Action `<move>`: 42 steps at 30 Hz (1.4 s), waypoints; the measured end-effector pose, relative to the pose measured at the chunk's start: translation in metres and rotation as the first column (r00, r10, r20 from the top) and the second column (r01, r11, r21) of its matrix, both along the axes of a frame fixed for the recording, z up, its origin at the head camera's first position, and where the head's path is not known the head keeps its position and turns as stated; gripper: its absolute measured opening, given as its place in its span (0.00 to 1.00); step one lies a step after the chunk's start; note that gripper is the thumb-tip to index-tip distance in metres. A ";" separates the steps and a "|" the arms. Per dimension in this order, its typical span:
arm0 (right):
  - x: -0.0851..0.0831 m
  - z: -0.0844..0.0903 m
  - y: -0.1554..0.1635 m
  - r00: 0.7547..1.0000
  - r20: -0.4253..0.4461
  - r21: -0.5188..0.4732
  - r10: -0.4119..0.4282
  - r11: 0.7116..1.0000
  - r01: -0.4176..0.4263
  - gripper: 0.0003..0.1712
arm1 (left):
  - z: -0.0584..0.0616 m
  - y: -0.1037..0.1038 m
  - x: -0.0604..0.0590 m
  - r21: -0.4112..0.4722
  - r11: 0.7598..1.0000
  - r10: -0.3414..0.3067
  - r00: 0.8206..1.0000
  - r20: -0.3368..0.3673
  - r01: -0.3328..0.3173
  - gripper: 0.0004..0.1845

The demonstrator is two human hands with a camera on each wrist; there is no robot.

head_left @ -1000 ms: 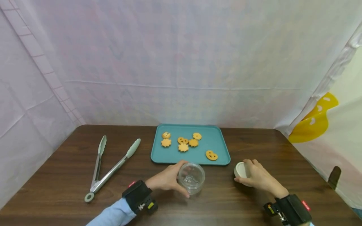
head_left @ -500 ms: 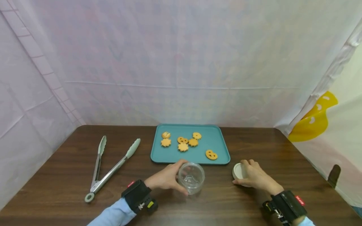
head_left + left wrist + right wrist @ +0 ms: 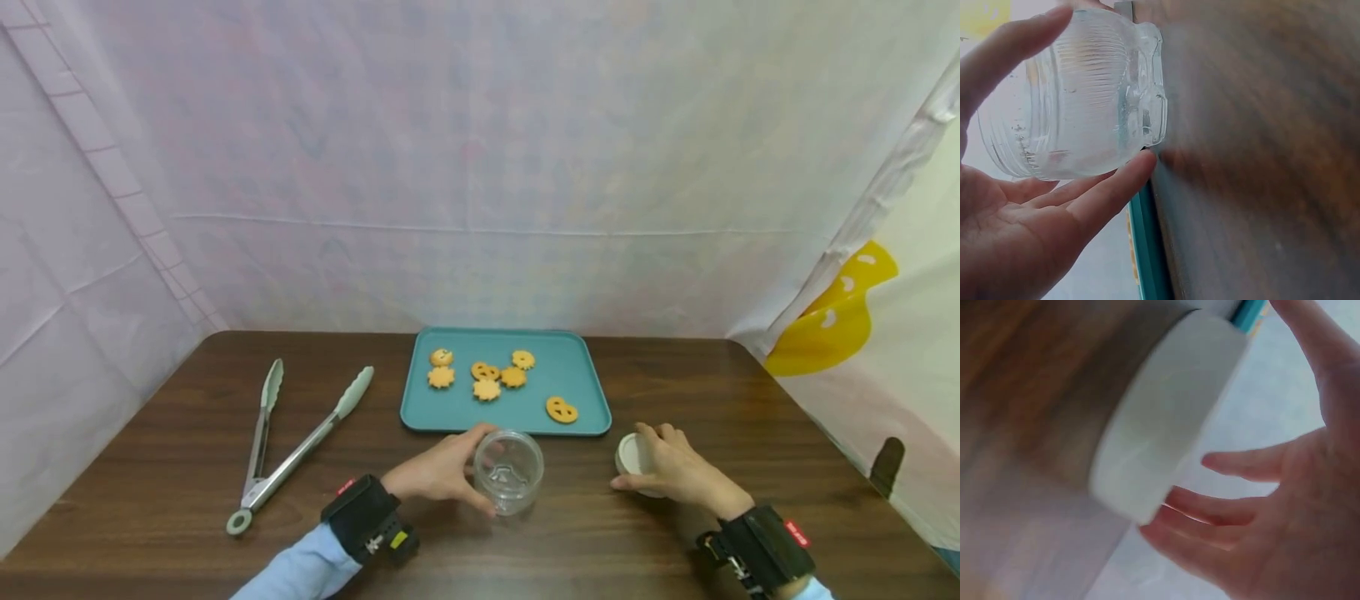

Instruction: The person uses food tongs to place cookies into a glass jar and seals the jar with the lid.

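Observation:
Left of the middle, a clear glass jar (image 3: 508, 472) stands upright on the wooden table. My left hand (image 3: 444, 471) is spread around its left side, fingers at the far side and thumb at the near side. The left wrist view has nearly straight fingertips (image 3: 1142, 164) beside the jar's base. To the right lies a round white lid (image 3: 634, 454), flat on the table, its right part hidden by my right hand (image 3: 678, 471). In the right wrist view the fingers are spread, some fingertips (image 3: 1150, 532) right at the lid's edge while the thumb stands away.
Behind the jar, a teal tray (image 3: 577, 358) bears several cookies (image 3: 486, 390) and a separate pretzel-shaped cookie (image 3: 561, 410) near its right front. Spread tongs (image 3: 288, 462) with pale tips lie at the left. White cloth (image 3: 480, 167) hangs behind the table.
The right hand and white lid have shifted slightly left, and the right thumb now sits a little apart from the lid. The left thumb has drawn slightly back; the jar stays in place.

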State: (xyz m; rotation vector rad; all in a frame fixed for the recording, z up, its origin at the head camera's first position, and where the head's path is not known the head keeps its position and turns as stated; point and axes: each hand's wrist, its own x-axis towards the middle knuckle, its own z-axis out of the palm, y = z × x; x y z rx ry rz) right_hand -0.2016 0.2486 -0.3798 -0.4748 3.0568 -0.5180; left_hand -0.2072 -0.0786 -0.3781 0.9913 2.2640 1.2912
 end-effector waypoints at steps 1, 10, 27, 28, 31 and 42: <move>0.001 0.002 -0.003 1.000 -0.019 -0.008 0.004 1.000 -0.004 0.56 | 0.000 0.000 0.000 -0.003 1.000 0.000 1.000 0.003 0.000 0.43; 0.015 0.011 -0.046 0.981 -0.112 -0.220 0.161 0.958 -0.182 0.49 | -0.002 0.000 0.003 -0.002 1.000 0.014 1.000 -0.006 -0.014 0.41; 0.024 -0.007 -0.103 0.933 -0.171 -0.356 0.316 0.863 -0.358 0.57 | -0.007 0.009 0.005 0.044 0.998 0.036 0.997 -0.070 -0.033 0.40; 0.024 -0.008 -0.105 0.926 -0.203 -0.352 0.319 0.859 -0.373 0.55 | -0.008 0.010 0.005 0.049 0.998 0.037 0.997 -0.070 -0.033 0.40; 0.024 -0.009 -0.106 0.923 -0.223 -0.364 0.314 0.851 -0.378 0.50 | -0.008 0.011 0.006 0.054 0.998 0.034 0.998 -0.057 -0.031 0.40; 0.017 -0.011 -0.103 0.950 -0.078 -0.444 0.303 0.843 -0.305 0.46 | -0.003 0.010 0.007 0.057 0.998 0.025 1.000 0.004 -0.025 0.41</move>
